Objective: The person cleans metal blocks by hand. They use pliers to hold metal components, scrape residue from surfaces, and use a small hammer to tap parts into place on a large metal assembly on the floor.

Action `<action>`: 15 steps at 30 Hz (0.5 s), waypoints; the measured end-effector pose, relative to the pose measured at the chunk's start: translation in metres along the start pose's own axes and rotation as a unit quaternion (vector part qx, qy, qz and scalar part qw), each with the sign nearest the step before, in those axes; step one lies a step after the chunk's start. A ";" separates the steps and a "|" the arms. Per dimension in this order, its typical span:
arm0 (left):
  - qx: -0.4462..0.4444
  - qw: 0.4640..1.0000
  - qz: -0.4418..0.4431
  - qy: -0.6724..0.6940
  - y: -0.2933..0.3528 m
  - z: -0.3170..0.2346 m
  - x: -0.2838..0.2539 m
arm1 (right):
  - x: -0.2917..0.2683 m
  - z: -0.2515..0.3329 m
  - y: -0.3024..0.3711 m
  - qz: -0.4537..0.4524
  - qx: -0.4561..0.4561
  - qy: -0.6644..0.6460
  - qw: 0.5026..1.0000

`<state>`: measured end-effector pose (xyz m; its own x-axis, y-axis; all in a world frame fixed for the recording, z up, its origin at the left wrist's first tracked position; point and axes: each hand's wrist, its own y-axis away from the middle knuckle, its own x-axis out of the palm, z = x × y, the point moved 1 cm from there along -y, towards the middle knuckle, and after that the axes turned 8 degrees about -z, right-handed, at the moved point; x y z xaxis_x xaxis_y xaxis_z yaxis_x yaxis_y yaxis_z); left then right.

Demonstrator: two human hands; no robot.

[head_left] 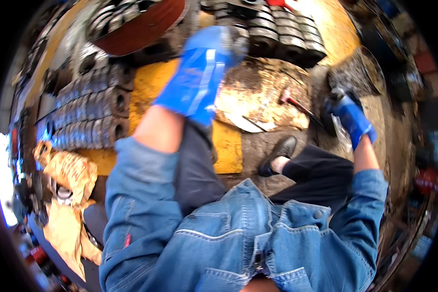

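Gloved hands at a rusty work plate.
Left hand (199, 73), upper centre, fingers closed on a grey metal ring (236, 41); right hand (348, 114), fingers' state unclear, nearer the hammer (297, 103), angled upper-left to lower-right.

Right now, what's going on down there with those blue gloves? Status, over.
Left hand raised over stacked metal rings, gripping one. Right hand closed on a dark tool near the round rusty plate. Hammer lying on the plate.

left fingers (228, 41) blurred, right fingers (337, 97) hidden
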<state>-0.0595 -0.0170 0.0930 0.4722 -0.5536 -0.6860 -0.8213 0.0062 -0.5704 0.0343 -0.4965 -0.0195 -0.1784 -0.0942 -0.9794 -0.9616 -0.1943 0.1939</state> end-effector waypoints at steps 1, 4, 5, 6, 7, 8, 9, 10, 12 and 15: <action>-0.082 0.984 0.074 -0.139 0.000 -0.016 -0.012 | 0.017 0.037 0.003 -0.003 -0.034 -0.030 0.999; 0.086 0.993 -0.031 -0.073 0.026 -0.020 -0.006 | 0.081 0.130 0.042 0.033 -0.115 -0.107 0.987; 0.061 0.994 -0.009 -0.095 0.027 -0.028 -0.008 | 0.100 0.151 0.060 0.056 -0.130 -0.121 0.983; 0.039 0.993 0.017 -0.109 0.030 -0.035 -0.001 | 0.122 0.167 0.081 0.087 -0.138 -0.131 0.978; 0.030 0.992 0.034 -0.117 0.032 -0.038 0.004 | 0.144 0.182 0.105 0.121 -0.145 -0.140 0.972; 0.023 0.992 0.045 -0.117 0.032 -0.040 0.011 | 0.164 0.186 0.129 0.155 -0.141 -0.141 0.968; 0.000 0.986 0.066 -0.153 0.044 -0.032 -0.003 | 0.187 0.216 0.158 0.203 -0.167 -0.160 0.951; -0.005 0.988 0.067 -0.142 0.043 -0.032 0.009 | 0.200 0.204 0.178 0.234 -0.153 -0.147 0.949; -0.019 0.984 0.072 -0.161 0.041 -0.030 0.002 | 0.216 0.202 0.211 0.287 -0.161 -0.132 0.935; -0.035 0.974 0.076 -0.211 0.030 -0.003 -0.016 | 0.236 0.215 0.226 0.328 -0.214 -0.088 0.916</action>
